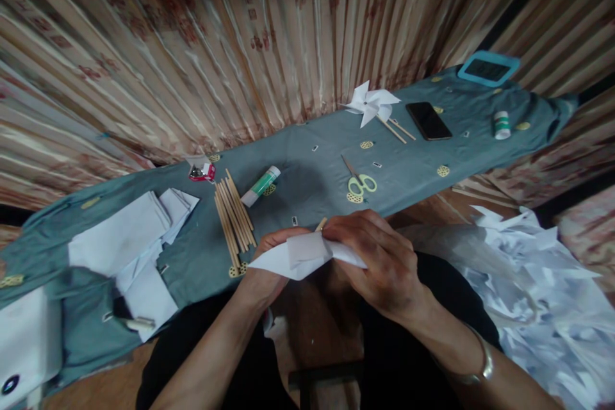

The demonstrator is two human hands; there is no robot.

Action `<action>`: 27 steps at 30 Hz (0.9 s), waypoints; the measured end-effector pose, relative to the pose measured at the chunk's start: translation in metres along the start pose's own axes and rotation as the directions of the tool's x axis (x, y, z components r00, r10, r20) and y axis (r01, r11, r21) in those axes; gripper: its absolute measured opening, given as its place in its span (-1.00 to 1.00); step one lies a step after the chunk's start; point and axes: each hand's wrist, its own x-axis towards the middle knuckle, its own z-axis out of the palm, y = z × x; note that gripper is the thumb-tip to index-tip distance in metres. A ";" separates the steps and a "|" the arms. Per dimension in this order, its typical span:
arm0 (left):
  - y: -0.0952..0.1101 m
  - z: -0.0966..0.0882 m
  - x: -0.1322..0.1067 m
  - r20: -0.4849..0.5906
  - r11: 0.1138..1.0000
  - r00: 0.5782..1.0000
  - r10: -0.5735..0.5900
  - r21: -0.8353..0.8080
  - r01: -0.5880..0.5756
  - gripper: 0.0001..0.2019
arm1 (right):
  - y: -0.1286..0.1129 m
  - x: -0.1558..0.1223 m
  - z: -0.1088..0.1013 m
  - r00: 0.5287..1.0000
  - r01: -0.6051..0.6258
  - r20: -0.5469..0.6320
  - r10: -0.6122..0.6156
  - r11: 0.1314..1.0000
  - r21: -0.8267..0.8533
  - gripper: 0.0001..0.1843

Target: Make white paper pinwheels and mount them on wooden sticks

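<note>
Both of my hands hold a folded white paper piece (300, 255) just in front of the table's near edge. My left hand (267, 269) grips it from beneath on the left, fingers curled. My right hand (379, 262) is closed over its right side. A wooden stick tip (321, 224) pokes up between the hands behind the paper. A bundle of wooden sticks (234, 218) lies just left of my hands. Yellow-green scissors (360, 182) lie just beyond them.
A grey-blue cloth (298, 173) covers the narrow table. On it: a glue stick (261, 186), white paper sheets (129, 237), a finished white pinwheel (369, 102), a black phone (428, 120), a green-white thread spool (501, 124), a blue-framed tablet (488, 68). Paper scraps (538, 282) pile at right.
</note>
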 end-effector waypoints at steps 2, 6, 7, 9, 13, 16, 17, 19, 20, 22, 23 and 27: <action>0.001 0.000 -0.001 -0.017 1.000 1.000 -0.010 -0.003 0.010 -0.69 | 0.000 0.000 0.000 1.000 0.004 0.000 -0.004 1.000 -0.005 -0.83; 0.003 0.003 -0.002 -0.028 0.999 0.999 -0.027 -0.031 0.027 -0.72 | -0.001 0.000 0.000 1.000 0.010 -0.007 -0.010 1.000 -0.007 -0.82; 0.004 0.003 -0.002 -0.023 0.999 0.999 -0.025 -0.036 0.024 -0.72 | 0.000 0.000 0.001 1.000 0.008 -0.009 -0.008 1.000 -0.004 -0.82; 0.004 0.004 -0.002 -0.016 0.999 1.000 -0.015 -0.039 0.014 -0.73 | 0.000 0.000 0.001 1.000 0.005 -0.009 -0.005 1.000 0.006 -0.81; 0.004 0.003 -0.001 -0.022 1.000 1.000 0.001 -0.007 -0.001 -0.78 | 0.000 -0.001 0.001 1.000 0.011 -0.009 -0.011 1.000 0.017 -0.79; 0.005 0.003 -0.001 -0.024 1.000 1.000 -0.004 0.020 0.004 -0.82 | 0.000 0.000 0.000 1.000 0.014 -0.002 -0.014 1.000 0.005 -0.80; 0.005 0.004 -0.001 -0.023 1.000 1.000 -0.008 0.023 0.009 -0.84 | 0.000 0.000 0.000 1.000 0.014 -0.001 -0.014 1.000 0.001 -0.81; 0.005 0.004 -0.002 -0.025 1.000 0.999 -0.020 0.018 0.021 -0.85 | -0.001 0.001 0.000 1.000 0.014 -0.004 -0.014 1.000 -0.004 -0.81; 0.005 0.004 -0.002 -0.028 1.000 0.999 -0.025 0.015 0.026 -0.85 | -0.001 0.001 0.000 1.000 0.015 -0.005 -0.015 1.000 -0.003 -0.82; 0.004 0.004 -0.002 -0.032 0.999 0.999 -0.027 0.016 0.028 -0.85 | 0.000 0.001 0.000 1.000 0.019 0.000 -0.019 1.000 0.004 -0.82; 0.004 0.004 -0.002 -0.033 0.999 0.999 -0.026 0.019 0.027 -0.84 | 0.000 0.001 0.000 1.000 0.020 0.005 -0.020 1.000 0.007 -0.82; 0.003 0.002 -0.001 -0.011 1.000 1.000 -0.025 0.009 0.025 -0.83 | 0.000 0.002 -0.001 1.000 0.023 0.014 -0.023 1.000 0.005 -0.82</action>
